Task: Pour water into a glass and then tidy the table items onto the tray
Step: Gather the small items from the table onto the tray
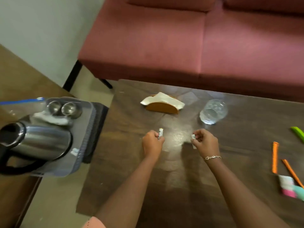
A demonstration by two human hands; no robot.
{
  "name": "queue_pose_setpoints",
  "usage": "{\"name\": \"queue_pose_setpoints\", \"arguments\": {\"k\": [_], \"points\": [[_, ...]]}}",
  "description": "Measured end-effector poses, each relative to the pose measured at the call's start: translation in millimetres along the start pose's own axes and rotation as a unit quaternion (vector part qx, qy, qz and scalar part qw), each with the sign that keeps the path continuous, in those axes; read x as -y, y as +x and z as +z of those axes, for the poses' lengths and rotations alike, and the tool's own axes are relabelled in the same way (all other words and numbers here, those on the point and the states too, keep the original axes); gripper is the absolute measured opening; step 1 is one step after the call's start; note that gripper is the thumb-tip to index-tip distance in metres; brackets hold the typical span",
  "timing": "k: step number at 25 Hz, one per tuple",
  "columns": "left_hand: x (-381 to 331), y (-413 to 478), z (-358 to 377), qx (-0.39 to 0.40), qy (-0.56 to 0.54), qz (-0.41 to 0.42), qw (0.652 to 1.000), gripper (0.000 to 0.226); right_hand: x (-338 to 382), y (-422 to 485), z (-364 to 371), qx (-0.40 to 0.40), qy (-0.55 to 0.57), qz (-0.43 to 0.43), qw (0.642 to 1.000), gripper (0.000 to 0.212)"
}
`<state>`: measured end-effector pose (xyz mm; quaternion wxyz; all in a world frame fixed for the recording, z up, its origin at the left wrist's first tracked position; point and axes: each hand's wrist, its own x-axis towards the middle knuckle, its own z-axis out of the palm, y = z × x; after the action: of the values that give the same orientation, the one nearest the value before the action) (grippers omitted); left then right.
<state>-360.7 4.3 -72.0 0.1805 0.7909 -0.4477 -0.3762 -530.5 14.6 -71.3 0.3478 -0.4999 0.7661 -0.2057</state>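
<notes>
Two bare forearms reach up from the bottom edge of the frame over the dark wooden desk (134, 170). At the frame's centre, the left hand (153, 142) has its fingers curled round a small white sachet (160, 132), whose end sticks up past the knuckles. Just right of it, apart from the left hand, the right hand (205, 142) pinches a second white sachet (193, 137) between thumb and fingers; a thin bracelet (213, 157) circles that wrist.

At the right edge lie two orange stick packets (275, 157), a pink and teal packet (287, 185) below them and a green stick (297, 132) above them, all on the desk.

At the left edge, off the desk, a grey tray (87, 129) carries a steel kettle (44, 142), a crumpled white cloth (47, 118) and, behind it, two steel cups (61, 108) side by side.

Further up the desk, the clear glass (213, 111) stands right of centre, well apart from the tray. To its left sits a wooden napkin holder (162, 108) with white napkins (162, 99) in it.

A red sofa (197, 38) fills the top of the frame.
</notes>
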Motion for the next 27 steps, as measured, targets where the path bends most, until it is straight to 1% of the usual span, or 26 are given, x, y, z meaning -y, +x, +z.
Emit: {"name": "queue_pose_setpoints", "arguments": {"k": [3,5,9,11,12,13,14,15,16,17,18,19,20,21,23,26,27], "points": [[38.5,22.6,-46.2,-0.041,-0.015,-0.036,0.998,0.012,50.1,-0.1,44.6,0.037,-0.015,-0.048,0.998,0.011],[66.9,38.0,-80.8,-0.084,-0.024,-0.059,0.994,0.012,84.5,1.4,80.2,0.068,-0.028,-0.073,0.995,0.009],[123.2,63.7,-143.6,-0.149,-0.034,-0.094,0.984,0.011,148.9,2.5,141.8,0.125,-0.045,-0.113,0.985,0.013],[151.6,74.5,-170.4,-0.18,-0.012,-0.106,0.978,0.011,179.6,1.3,169.2,0.151,-0.049,-0.142,0.977,0.014],[168.8,79.9,-183.1,-0.187,0.017,-0.102,0.977,0.012,194.9,0.3,184.4,0.167,-0.049,-0.156,0.972,0.014],[186.1,84.7,-194.8,-0.175,0.062,-0.091,0.978,0.013,209.4,-1.1,198.1,0.182,-0.05,-0.17,0.967,0.014],[203.5,88.1,-205.0,-0.146,0.125,-0.073,0.979,0.015,222.7,-2.6,212.3,0.197,-0.054,-0.183,0.962,0.013],[219.8,89.8,-215.7,-0.107,0.193,-0.043,0.974,0.018,235.8,-3.5,229.5,0.217,-0.061,-0.194,0.955,0.014],[235.1,92.0,-225.3,-0.072,0.261,-0.01,0.963,0.02,247.9,-3.9,248.6,0.241,-0.071,-0.202,0.947,0.014],[247.8,95.3,-231.1,-0.024,0.298,0.01,0.954,0.025,259.0,-3.6,264.3,0.264,-0.082,-0.208,0.938,0.014],[257.1,99.7,-235.0,0.02,0.316,0.009,0.948,0.035,268.2,-2.7,280.0,0.286,-0.096,-0.213,0.929,0.014],[264.6,105.4,-239.7,0.05,0.342,0.01,0.938,0.042,276.3,-1.8,297.2,0.307,-0.11,-0.216,0.92,0.014],[265.8,109.9,-241.5,0.069,0.386,0.035,0.919,0.045,282.1,-0.5,305.7,0.32,-0.122,-0.22,0.913,0.015],[270.1,114.0,-243.4,0.115,0.429,0.062,0.894,0.043,286.2,-0.8,320.7,0.334,-0.139,-0.225,0.905,0.015],[284.6,122.5,-241.9,0.151,0.453,0.09,0.874,0.039,288.7,-3.0,352.9,0.357,-0.188,-0.235,0.884,0.017],[292.5,126.1,-235.6,0.174,0.452,0.073,0.872,0.035,280.2,-5.6,386.8,0.376,-0.269,-0.234,0.855,0.022],[294.6,126.7,-233.3,0.184,0.449,0.08,0.871,0.035,276.3,-5.9,393.7,0.38,-0.289,-0.233,0.847,0.023]]}}
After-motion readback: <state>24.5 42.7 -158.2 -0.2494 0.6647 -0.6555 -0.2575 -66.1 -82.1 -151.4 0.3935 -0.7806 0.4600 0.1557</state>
